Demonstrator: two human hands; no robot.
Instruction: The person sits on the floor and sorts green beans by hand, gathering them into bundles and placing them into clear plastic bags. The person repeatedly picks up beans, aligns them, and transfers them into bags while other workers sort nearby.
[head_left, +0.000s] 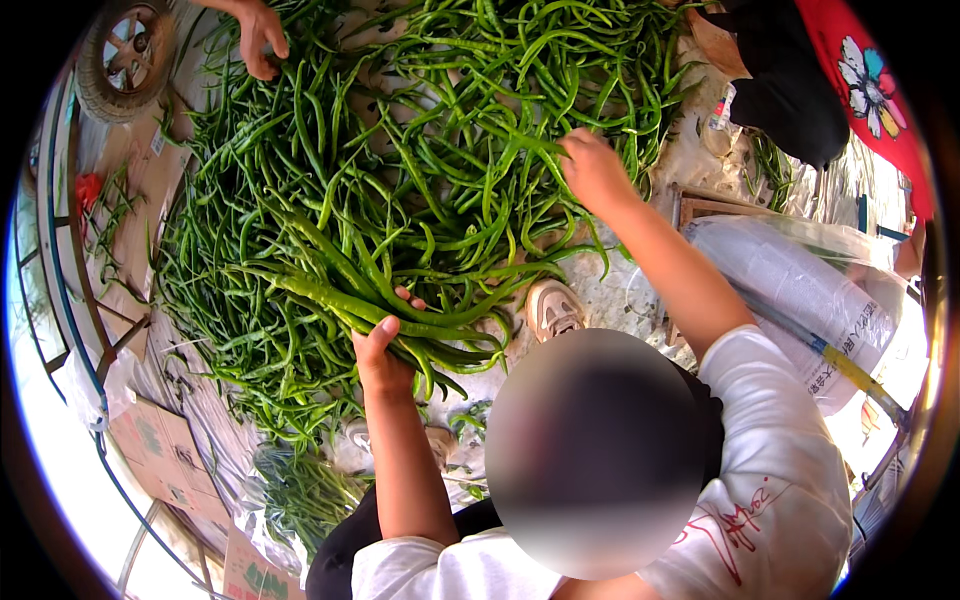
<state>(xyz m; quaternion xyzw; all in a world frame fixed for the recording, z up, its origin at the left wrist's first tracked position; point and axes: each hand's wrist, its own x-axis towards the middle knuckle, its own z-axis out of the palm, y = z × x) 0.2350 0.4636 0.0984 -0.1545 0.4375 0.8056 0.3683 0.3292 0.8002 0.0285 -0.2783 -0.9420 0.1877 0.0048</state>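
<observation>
My left hand (386, 356) is closed around a bunch of long green chili peppers (330, 296), with the thumb lying across them. The bunch fans out over a broad heap of loose green peppers (247, 195) spread on the ground. Farther out and to the right, my right hand (592, 169) pinches the end of one long green pepper (529, 139) above the heap. Peppers beneath partly hide that pepper's far end.
Another person's hand (260, 41) reaches into the heap at upper left. A wheel (126, 60) and metal frame stand left. Plastic-wrapped rolls (795, 292) lie right, near a person in red clothing (874, 97). A plastic bag of peppers (300, 487) and cardboard (165, 450) lie lower left.
</observation>
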